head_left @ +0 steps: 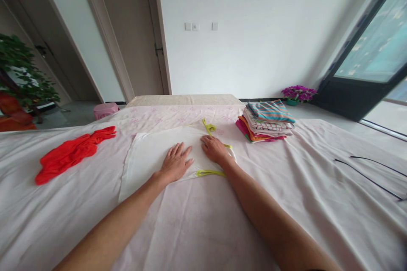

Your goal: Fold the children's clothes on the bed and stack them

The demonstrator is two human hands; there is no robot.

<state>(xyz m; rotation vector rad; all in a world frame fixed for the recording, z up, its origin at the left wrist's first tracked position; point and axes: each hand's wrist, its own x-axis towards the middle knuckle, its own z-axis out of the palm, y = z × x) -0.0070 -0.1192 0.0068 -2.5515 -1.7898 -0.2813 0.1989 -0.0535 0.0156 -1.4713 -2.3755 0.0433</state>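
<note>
A white tank top (pixel 146 152) with yellow-green trim on its neck and armholes lies spread out sideways, its straps toward the right. My left hand (pixel 176 163) rests flat on the middle of the cloth, fingers spread. Near the strap end, my right hand (pixel 215 150) lies on the tank top with its palm down. Its fingers are stretched out and partly bent, and the hand and wrist cover part of the neckline. Neither hand grips the fabric.
A pale pink floral sheet (pixel 197 220) covers the surface. At the left lies a crumpled red garment (pixel 74 152). A stack of folded clothes (pixel 267 120) sits at the back right, and eyeglasses (pixel 375 173) with thin dark temples rest at the right edge. A pink stool (pixel 106 110) stands beyond.
</note>
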